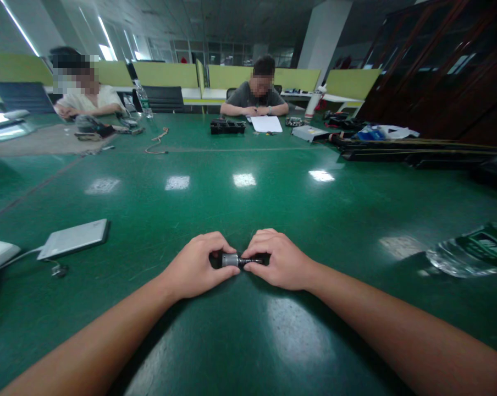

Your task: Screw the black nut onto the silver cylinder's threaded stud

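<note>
Close in front of me, both hands meet over the green table (215, 203). Thumb and fingers of my left hand (199, 264) pinch a silver cylinder (230, 259) that lies sideways, its left end dark. From the cylinder's right side a thin black ribbed shaft (252, 260) sticks out, and my right hand (281, 261) is closed on it. The two parts are in line; whether they are joined is hard to tell. My fingers hide some of each part.
A white flat device (74, 239) with a cable lies at left. At right is a clear water bottle (471, 250) with a green label. Two people sit across the table. Near them are a black tray-like part (227, 127), white paper (266, 124) and long dark strips (397, 148).
</note>
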A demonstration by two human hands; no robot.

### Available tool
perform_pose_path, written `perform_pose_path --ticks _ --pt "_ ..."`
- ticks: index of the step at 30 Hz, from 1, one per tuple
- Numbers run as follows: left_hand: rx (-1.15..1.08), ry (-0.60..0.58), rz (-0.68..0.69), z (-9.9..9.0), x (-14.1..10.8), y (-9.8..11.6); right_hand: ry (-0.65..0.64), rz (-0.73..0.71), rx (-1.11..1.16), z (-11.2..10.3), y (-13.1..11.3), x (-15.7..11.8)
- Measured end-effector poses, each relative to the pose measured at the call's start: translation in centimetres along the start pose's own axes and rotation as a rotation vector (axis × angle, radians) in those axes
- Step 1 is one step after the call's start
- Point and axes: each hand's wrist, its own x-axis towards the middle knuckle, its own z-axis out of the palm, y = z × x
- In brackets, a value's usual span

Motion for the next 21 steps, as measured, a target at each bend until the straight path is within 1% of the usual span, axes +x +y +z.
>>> perform_pose_path --ticks 21 --pt "-0.003 -0.008 0.012 0.15 -0.01 -0.19 -0.012 0.014 0.012 -0.29 0.28 -0.06"
